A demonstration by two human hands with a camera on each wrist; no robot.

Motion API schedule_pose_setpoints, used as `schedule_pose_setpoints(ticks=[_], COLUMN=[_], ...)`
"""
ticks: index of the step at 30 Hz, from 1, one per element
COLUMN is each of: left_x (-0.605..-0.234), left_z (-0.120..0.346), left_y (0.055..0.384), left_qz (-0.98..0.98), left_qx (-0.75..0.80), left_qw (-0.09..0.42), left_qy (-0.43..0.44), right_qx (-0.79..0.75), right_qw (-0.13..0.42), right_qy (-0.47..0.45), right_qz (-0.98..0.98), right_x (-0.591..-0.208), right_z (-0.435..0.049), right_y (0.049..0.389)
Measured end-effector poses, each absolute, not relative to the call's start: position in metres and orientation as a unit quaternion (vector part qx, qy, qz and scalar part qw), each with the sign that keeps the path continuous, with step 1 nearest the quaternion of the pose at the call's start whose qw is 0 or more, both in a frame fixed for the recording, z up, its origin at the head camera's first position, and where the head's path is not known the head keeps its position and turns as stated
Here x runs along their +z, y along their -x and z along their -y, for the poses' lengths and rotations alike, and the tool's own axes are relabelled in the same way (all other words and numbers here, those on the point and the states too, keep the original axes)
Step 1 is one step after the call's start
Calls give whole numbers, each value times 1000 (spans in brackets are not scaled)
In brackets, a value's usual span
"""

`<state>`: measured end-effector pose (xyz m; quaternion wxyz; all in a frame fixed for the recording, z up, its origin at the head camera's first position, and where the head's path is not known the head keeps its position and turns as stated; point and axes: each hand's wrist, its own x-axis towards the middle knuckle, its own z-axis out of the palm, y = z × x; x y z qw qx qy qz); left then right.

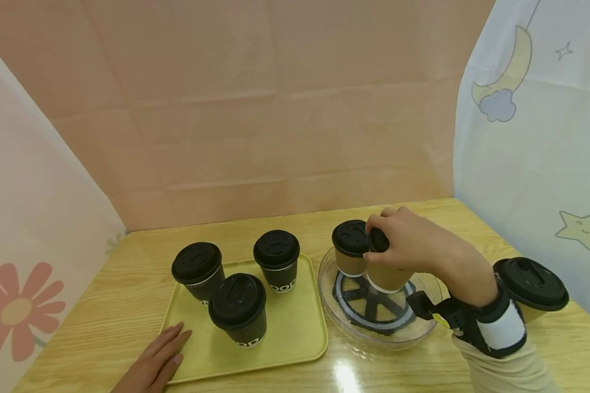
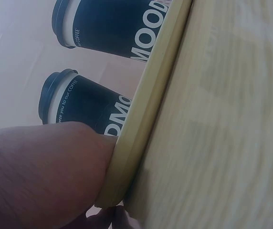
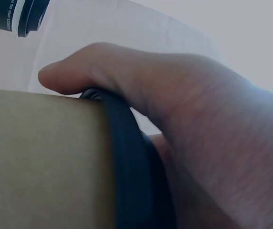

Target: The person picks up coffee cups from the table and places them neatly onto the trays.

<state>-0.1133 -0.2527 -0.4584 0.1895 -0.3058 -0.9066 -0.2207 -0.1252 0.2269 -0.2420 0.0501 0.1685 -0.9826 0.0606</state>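
Over a clear round dish, my right hand grips a brown paper cup by its black lid. The hand comes down from above, with the thumb along the cup's side in the right wrist view. Another brown cup with a black lid stands beside it at the back left of the dish. My left hand rests at the front left corner of a yellow tray, fingers extended. Three black paper cups stand on that tray: one at back left, one at back right, one in front.
A dark spoked pattern shows at the bottom of the dish. Behind my right wrist stands a third brown cup with a black lid, near the right cloth screen. Cloth also hangs behind the wooden table and on its left.
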Motion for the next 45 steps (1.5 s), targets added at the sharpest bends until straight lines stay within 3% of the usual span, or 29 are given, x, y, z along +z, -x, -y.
schedule_pose_setpoints(ticks=[45], left_x=[-459], left_z=[252], left_y=[111], left_qz=[914], left_qx=[-224], left_qw=[176], left_qy=[290], right_qx=[2], right_qw=[-66], right_qy=[-165], right_qz=[984], right_x=[-263], right_z=[-165], right_y=[116])
